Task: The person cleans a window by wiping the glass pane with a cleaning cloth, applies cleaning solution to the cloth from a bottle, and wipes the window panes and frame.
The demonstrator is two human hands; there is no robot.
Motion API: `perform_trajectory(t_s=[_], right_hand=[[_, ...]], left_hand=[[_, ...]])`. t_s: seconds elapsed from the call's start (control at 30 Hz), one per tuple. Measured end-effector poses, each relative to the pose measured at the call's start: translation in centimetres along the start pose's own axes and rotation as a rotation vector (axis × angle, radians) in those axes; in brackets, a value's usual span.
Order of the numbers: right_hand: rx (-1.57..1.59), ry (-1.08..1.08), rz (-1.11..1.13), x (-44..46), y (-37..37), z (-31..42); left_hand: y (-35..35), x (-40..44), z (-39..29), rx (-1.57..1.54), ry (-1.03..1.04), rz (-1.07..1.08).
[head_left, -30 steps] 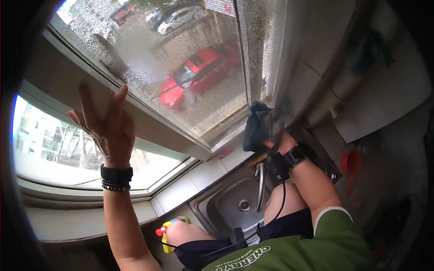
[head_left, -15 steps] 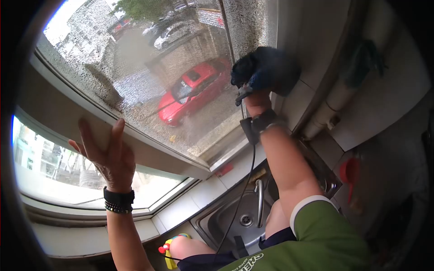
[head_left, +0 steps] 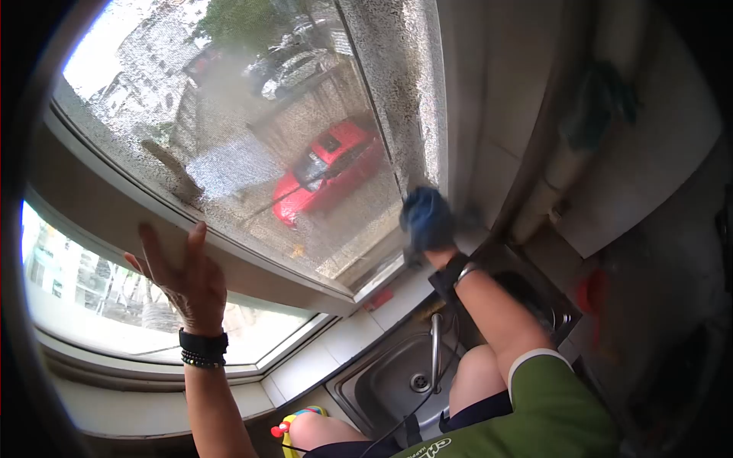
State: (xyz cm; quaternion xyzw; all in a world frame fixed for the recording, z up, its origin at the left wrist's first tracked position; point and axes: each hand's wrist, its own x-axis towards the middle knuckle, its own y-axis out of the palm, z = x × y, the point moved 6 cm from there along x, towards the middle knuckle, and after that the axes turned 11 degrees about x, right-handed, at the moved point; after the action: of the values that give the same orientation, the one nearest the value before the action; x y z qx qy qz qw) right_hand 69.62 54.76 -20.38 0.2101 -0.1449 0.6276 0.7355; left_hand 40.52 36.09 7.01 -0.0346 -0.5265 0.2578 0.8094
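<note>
A bunched dark-blue cloth (head_left: 425,217) is in my right hand (head_left: 440,256), whose fingers it mostly hides. That hand is at the lower right side of the window, beside the edge of the mesh screen (head_left: 252,175); whether the cloth touches it I cannot tell. With fingers spread, my left hand (head_left: 187,290) rests against or just in front of the pale window frame (head_left: 256,263) and holds nothing. Both wrists wear black bands, and a dark cable runs down from the right side toward my lap.
Below me is a steel sink (head_left: 353,388) with a curved faucet (head_left: 436,347). A tiled ledge (head_left: 347,336) runs under the window. To the right, a teal cloth (head_left: 592,111) hangs on a pale pipe (head_left: 544,202). A blurred red utensil (head_left: 592,290) lies lower right.
My right hand has moved down along the window's right side with the cloth, which looks more bunched. My left hand stays at the frame. The view has shifted slightly.
</note>
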Motion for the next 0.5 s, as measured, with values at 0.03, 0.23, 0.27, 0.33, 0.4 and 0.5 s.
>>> perform_trajectory(t_s=[0.03,0.23,0.27,0.33,0.4,0.5], right_hand=[[0.043,-0.141,-0.092,2.8,-0.5,5.4],[-0.425,-0.874,-0.212,14.0,2.9,25.3],[-0.545,-0.888,-0.224,14.5,3.8,25.9],[-0.473,-0.772,-0.256,14.3,3.3,23.6],[-0.033,-0.583,-0.219,13.6,1.7,17.9],[0.046,-0.159,-0.061,10.1,-0.1,15.5]], left_hand=[[0.1,0.0,-0.2,0.004,0.000,0.009],[-0.7,0.8,-0.9,0.044,0.055,-0.009],[-0.8,0.9,-0.8,0.040,0.057,-0.014],[-0.8,0.8,-0.9,0.034,0.059,-0.020],[-0.7,0.6,-1.0,0.028,0.052,-0.030],[-0.8,0.7,-0.8,0.038,0.053,-0.048]])
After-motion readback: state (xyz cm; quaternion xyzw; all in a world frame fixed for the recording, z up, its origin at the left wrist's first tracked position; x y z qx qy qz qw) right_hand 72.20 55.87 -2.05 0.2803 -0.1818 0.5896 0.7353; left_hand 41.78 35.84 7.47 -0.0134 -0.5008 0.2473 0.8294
